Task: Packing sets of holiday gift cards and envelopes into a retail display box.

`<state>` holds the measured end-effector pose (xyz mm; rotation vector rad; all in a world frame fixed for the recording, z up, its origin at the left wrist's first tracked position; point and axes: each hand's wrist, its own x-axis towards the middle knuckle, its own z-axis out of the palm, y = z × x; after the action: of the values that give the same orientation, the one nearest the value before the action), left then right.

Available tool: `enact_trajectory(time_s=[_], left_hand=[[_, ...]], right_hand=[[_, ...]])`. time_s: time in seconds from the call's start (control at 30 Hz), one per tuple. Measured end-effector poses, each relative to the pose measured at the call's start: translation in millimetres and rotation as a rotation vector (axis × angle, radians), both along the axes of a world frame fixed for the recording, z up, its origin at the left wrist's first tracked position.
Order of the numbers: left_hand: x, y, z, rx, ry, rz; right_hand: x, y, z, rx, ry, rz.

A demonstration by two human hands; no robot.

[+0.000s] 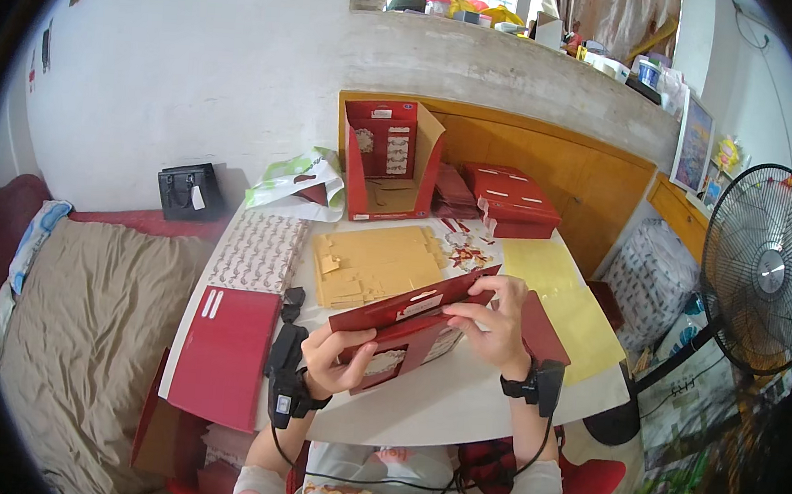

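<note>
A red printed cardboard package (424,342) is held tilted above the white table (398,419), between both my hands. My left hand (336,360) grips its left end, with the thumb on the near face. At its upper right, my right hand (494,323) has its fingers on the top flap (419,308), which has a slot and a white label. Cream patterned panels show on the near face. Beneath my right hand a flat dark red piece (545,330) lies on the table.
Around the table lie a red sheet stack (223,352), patterned sheets (258,251), tan card pieces (381,263), yellow sheets (546,271) and small red scraps (468,248). Behind stand an upright display box (392,157) and stacked red packages (513,197). A fan (769,273) is at right. Cables hang from my wrist devices.
</note>
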<state>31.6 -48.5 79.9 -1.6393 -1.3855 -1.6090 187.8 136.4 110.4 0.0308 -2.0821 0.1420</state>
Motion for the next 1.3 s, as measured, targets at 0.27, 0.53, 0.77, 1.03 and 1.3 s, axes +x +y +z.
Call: enact_trajectory(time_s=[0.27,0.53,0.77,1.03,1.3], left_hand=[[-2.7,-0.1,-2.0,0.014,-0.004,-0.022],[0.0,-3.0,-3.9,-0.025,-0.055,-0.031],[-1.9,4.8,-9.3,0.093,-0.076,-0.013],[3.1,1.7,-12.2,0.09,-0.284,0.088],[7.9,1.7,-3.2,0.032,-0.181,0.254]], right_hand=[[5.6,27.0,-6.8,-0.154,0.052,-0.004],[5.6,44.5,-19.2,-0.419,0.013,0.243],[3.2,42.7,-32.8,-0.808,0.002,0.522],[2.6,21.2,-25.8,-0.725,0.046,0.459],[6.2,5.9,-21.9,-0.506,0.085,0.206]])
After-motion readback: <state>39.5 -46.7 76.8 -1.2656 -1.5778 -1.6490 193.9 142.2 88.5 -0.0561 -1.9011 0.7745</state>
